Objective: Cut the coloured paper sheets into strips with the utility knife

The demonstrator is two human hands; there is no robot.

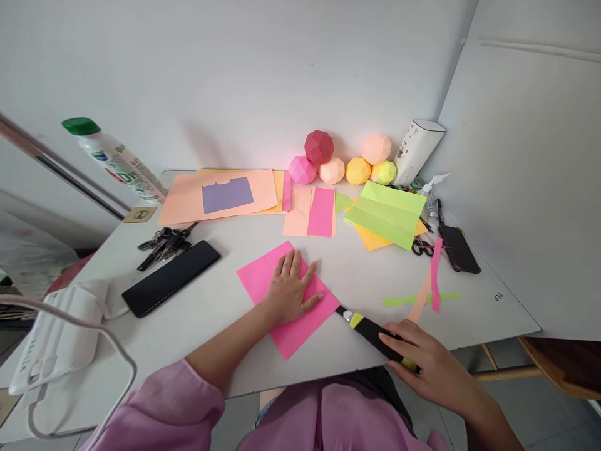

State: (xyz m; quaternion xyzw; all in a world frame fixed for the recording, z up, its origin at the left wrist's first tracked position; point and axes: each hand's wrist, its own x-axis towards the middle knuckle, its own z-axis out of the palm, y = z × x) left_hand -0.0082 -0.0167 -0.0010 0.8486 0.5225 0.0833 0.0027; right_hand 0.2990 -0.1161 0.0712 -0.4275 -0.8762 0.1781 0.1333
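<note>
one hand (420, 358) gripping cutter (375, 336), fingers (393, 341) closed

L hand (293, 288) covers mid of pink sheet (258, 275); R hand (422, 354) hides pt of utility knife (370, 332) handle. White cable (47, 307) cut off @ L edge, wooden chair (563, 369) @ R. Bottle (124, 164) label's fine txt too sm. to read.

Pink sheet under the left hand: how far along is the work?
Looks done: six faceted balls by the wall, and loose strips. In hand: the left hand lies on the pink sheet; the right hand holds a knife, its blade at the sheet's corner. Probably remaining: the cutting, as the sheet looks whole; any started cut cannot be made out.
</note>
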